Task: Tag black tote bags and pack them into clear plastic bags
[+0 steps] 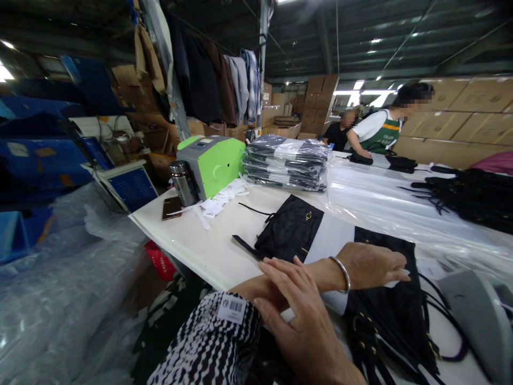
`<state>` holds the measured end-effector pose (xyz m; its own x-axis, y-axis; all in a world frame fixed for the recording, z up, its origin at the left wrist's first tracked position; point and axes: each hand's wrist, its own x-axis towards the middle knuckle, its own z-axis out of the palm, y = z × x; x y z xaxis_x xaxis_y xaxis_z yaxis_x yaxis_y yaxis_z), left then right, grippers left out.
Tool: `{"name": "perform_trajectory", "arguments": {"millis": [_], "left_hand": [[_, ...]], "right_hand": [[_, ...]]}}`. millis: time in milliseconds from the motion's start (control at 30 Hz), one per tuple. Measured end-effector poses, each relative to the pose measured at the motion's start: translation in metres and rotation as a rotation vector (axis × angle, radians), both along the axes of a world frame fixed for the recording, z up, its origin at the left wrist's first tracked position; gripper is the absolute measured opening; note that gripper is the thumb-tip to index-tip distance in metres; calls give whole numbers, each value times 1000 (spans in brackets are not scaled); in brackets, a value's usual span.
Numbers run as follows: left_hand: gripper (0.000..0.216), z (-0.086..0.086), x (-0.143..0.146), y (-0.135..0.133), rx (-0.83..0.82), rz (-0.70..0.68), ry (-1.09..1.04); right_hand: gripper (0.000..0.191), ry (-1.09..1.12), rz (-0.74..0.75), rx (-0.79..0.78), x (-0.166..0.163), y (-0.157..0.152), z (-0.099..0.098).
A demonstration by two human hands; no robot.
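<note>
My left hand (366, 264), with a silver bangle (342, 274) at its wrist, reaches right over a black bag (387, 240). Its fingers are drawn together, with a small white slip (401, 275) at the tips. My right hand (298, 305) lies across my left forearm, fingers stretched and apart, holding nothing. A white barcode label (231, 309) sits on my patterned left sleeve (212, 342). Beyond the forearm lies another black part with a gold buckle (292, 227); a pale grey band (331, 235) separates the two black parts. Black straps (372, 342) with gold fittings hang over the near side.
A stack of plastic-wrapped black goods (286, 163) stands behind, beside a green and grey machine (216, 163), a steel flask (183, 184) and a phone (171, 208). A grey device (476, 305) is at right. Across the table, a person (377, 131) handles black items.
</note>
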<state>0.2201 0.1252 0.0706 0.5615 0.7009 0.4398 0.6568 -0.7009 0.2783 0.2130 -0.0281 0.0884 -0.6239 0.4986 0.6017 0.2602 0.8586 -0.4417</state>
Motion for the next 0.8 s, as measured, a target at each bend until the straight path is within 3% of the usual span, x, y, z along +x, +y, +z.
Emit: {"name": "perform_trajectory", "arguments": {"millis": [200,333,433,567,800], "left_hand": [[11,22,-24,-17,-188,0,-335],[21,22,-56,-31,-347,140,-658],[24,17,-73,-38,-502,165,-833],[19,15,-76,-52,-589,95,-905],[23,17,-72,-66,-511,57,-861]], "right_hand": [[37,216,-282,133,62,29,16],[29,312,-612,26,116,55,13],[31,352,-746,-107,138,70,6],[36,329,-690,-278,142,82,1],[33,282,-513,-432,128,87,5]]}}
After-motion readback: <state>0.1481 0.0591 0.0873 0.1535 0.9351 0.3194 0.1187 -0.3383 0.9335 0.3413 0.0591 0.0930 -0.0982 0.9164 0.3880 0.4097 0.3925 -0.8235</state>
